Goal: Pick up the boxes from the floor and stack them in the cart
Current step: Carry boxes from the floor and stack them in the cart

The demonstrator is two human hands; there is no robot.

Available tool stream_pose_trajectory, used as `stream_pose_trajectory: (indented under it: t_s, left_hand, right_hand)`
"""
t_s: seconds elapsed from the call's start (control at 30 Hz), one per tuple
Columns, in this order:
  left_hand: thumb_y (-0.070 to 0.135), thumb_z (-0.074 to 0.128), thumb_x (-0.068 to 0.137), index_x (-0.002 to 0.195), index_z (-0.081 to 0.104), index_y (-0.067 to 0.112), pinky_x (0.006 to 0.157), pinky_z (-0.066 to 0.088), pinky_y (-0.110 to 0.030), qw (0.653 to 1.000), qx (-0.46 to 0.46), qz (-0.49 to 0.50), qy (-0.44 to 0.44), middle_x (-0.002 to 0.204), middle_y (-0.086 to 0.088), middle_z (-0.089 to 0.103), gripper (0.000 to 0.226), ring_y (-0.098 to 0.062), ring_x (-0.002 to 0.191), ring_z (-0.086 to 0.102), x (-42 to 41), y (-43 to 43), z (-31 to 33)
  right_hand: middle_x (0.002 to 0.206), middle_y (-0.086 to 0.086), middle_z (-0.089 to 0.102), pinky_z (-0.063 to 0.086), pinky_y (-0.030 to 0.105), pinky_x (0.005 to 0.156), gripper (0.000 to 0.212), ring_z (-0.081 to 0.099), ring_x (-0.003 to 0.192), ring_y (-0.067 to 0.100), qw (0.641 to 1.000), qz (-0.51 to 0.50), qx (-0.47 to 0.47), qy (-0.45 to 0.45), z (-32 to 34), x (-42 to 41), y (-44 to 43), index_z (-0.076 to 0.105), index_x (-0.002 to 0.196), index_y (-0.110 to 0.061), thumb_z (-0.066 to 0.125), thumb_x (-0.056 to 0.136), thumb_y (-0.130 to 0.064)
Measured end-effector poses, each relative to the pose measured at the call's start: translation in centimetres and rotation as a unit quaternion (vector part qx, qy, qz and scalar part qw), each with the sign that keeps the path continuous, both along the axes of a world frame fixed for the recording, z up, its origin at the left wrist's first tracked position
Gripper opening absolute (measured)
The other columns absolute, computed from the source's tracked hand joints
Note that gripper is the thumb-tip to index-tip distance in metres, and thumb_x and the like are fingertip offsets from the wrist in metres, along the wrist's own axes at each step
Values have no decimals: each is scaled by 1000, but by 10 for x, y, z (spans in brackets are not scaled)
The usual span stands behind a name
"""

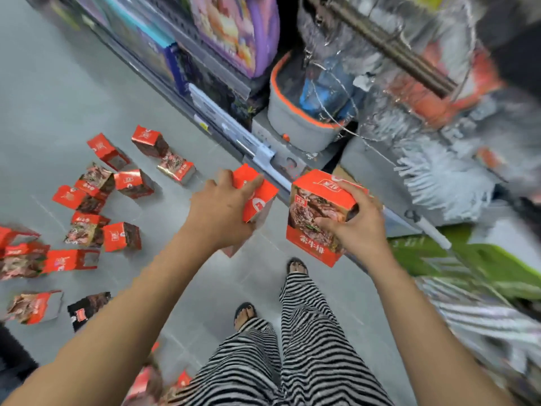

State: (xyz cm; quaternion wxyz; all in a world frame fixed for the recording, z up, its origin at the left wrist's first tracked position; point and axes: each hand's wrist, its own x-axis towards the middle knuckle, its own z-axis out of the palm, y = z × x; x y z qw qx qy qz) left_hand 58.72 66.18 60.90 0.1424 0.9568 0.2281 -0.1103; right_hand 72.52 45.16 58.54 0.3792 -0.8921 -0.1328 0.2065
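Two red boxes are held above the grey floor [58,83], one in each hand. In the middle of the frame a tilted box [259,197] is gripped by the left hand [222,209]. The fingers are curled over its top and the index finger is laid across its red face. Just to the right, and apart from it, an upright box [313,200] is held by the right hand [361,230]. The thumb is pressed across the printed front and the other fingers are wrapped round the right side.

At the left of the frame about thirteen more boxes [121,236] are scattered on the floor. Several touch or overlap, so the count is not exact. Two further red shapes at the bottom edge are too blurred to be identified.

Along the upper middle a shelf [222,118] is seen, with one purple backpack [234,33] and one grey bucket [292,127] rimmed in orange. One blurred green surface [483,259] is seen at the right edge. Two sandalled feet [297,266] and striped trousers [307,332] are seen at the lower middle.
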Motion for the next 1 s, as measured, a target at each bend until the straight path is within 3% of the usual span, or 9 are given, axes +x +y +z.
stream_pose_trajectory:
  t_s: [0.07,0.23,0.4,0.6,0.77,1.0]
  left_hand:
    - [57,57,77,147,29,40,86,50,-49,999,3,-52,-2,125,-15,42,77,-42,102,53,6,-15,16]
    - [49,61,78,147,23,44,87,47,-46,988,-3,-153,14,128,-11,37,79,-41,105,50,32,-69,57]
    - [52,60,77,147,26,40,91,47,-48,966,-25,-256,-7,128,-15,38,79,-43,107,50,56,-147,80]
    - [49,65,76,148,21,42,95,45,-44,913,-20,-407,-6,133,-14,36,85,-41,115,49,71,-270,103]
    - [51,65,77,149,16,44,98,43,-43,862,-23,-506,-4,139,-14,32,88,-40,120,46,65,-394,120]
    - [49,69,72,148,19,45,95,45,-39,794,-19,-607,-26,134,-13,37,91,-36,119,47,18,-598,143]
  right_hand:
    - [123,6,53,47,41,100,85,57,110,22,999,-48,16,-1,16,-14,-29,53,121,-49,83,41,-48]
    - [117,6,50,45,36,101,82,55,110,23,988,-150,18,-27,57,-41,-112,58,128,-32,93,55,-19]
    - [122,10,54,49,38,97,83,59,102,21,966,-257,22,-34,80,-65,-200,56,128,-34,93,54,-24]
    - [117,10,59,52,37,94,90,63,97,20,922,-382,45,-50,91,-114,-314,57,124,-41,83,38,-45]
    - [117,11,59,49,28,92,84,63,97,20,882,-463,49,-77,100,-174,-428,57,121,-43,91,46,-29]
    - [115,8,62,49,42,97,83,61,105,23,820,-556,49,-125,119,-289,-603,54,114,-58,83,37,-50]
